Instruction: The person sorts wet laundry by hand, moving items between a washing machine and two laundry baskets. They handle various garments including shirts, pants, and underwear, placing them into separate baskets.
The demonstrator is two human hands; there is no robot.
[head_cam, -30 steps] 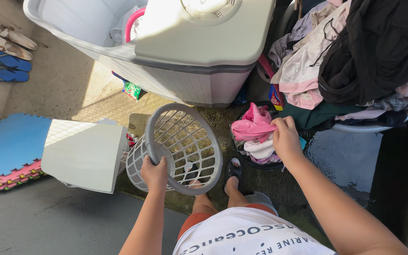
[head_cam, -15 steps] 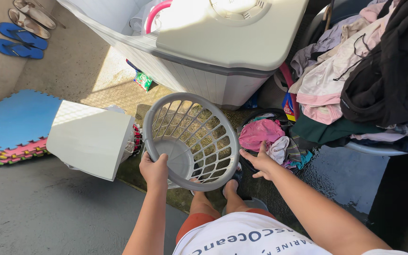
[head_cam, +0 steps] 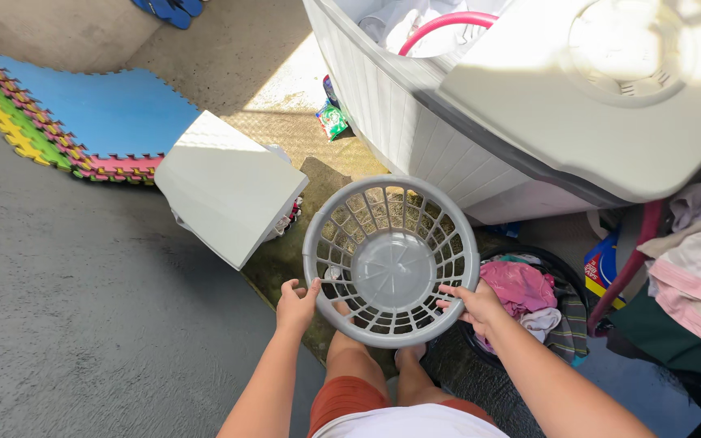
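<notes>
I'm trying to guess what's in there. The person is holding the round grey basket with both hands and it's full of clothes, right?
Not quite. The head view shows both the left hand and the right hand gripping the rim of the round grey basket, but it is empty: its bare bottom shows. The clothes lie in a dark tub beside it.

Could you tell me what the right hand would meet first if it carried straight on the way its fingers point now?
The right hand grips the grey basket at its rim, fingers pointing up-left across the opening. Going on, it would probably meet the basket's slatted inside or bottom first, though depth is hard to judge.
</notes>
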